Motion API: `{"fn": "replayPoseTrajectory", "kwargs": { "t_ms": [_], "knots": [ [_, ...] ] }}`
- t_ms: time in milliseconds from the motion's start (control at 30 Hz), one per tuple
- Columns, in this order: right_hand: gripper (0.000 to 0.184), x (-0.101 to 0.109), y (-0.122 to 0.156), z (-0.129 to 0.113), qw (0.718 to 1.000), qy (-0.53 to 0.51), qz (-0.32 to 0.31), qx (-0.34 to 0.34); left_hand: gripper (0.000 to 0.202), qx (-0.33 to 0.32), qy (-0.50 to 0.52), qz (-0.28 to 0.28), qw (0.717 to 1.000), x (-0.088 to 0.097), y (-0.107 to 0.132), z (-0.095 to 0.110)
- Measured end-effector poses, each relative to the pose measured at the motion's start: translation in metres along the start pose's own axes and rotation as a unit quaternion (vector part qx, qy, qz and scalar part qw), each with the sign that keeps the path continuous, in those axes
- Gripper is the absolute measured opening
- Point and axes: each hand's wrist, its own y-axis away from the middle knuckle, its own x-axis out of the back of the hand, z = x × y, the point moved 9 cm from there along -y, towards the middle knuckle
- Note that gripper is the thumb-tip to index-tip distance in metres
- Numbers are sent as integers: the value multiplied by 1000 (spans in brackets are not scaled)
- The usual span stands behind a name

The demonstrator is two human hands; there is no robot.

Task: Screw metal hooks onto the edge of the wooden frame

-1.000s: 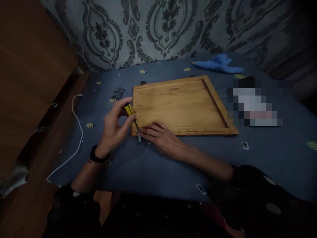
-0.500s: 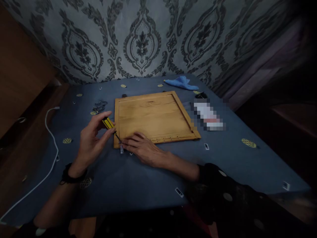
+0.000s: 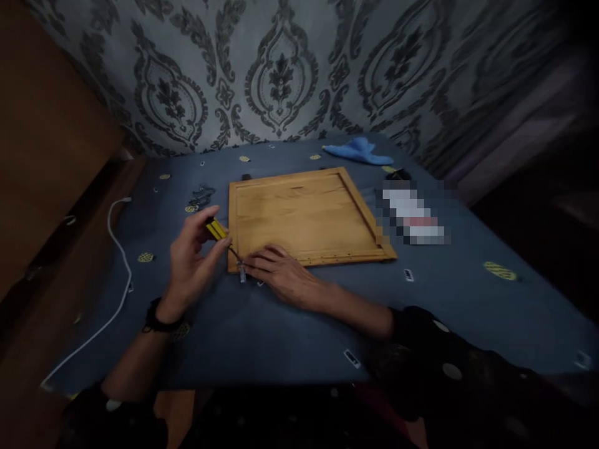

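Note:
My left hand (image 3: 191,265) is closed around the yellow-and-black handle of a screwdriver (image 3: 216,228). Its shaft slants down to a small metal hinge-like piece (image 3: 242,272) at the near left corner of a framed wooden panel (image 3: 299,215). Fingers outstretched, my right hand (image 3: 290,280) lies over the panel's near edge, fingertips right beside the metal piece. My right thumb is hidden, and I cannot tell how firmly the fingertips press. The screwdriver tip is too small to make out.
Small dark metal parts (image 3: 201,196) lie left of the panel on the blue tablecloth (image 3: 299,349). A blue cloth (image 3: 359,151) sits at the back. To the right are a blurred-out pale item (image 3: 412,215) and a black object (image 3: 399,175). A white cable (image 3: 122,249) runs along the left.
The whole view has shifted, so the table and panel appear farther right. Both hands keep nearly the same place against the panel, and the screwdriver still points at the metal piece.

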Motion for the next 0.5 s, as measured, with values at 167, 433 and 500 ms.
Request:
{"fn": "replayPoseTrajectory", "kwargs": {
  "t_ms": [167,433,500],
  "knots": [
    [43,-2,1,2,1000,2,20,2,48,-36,17,5,999,2,0,13],
    [45,-4,2,4,1000,-5,17,-4,50,-93,19,13,995,12,-8,31],
    [43,-3,2,4,1000,-5,23,-1,50,-83,11,-10,996,6,-6,26]
  ]
}}
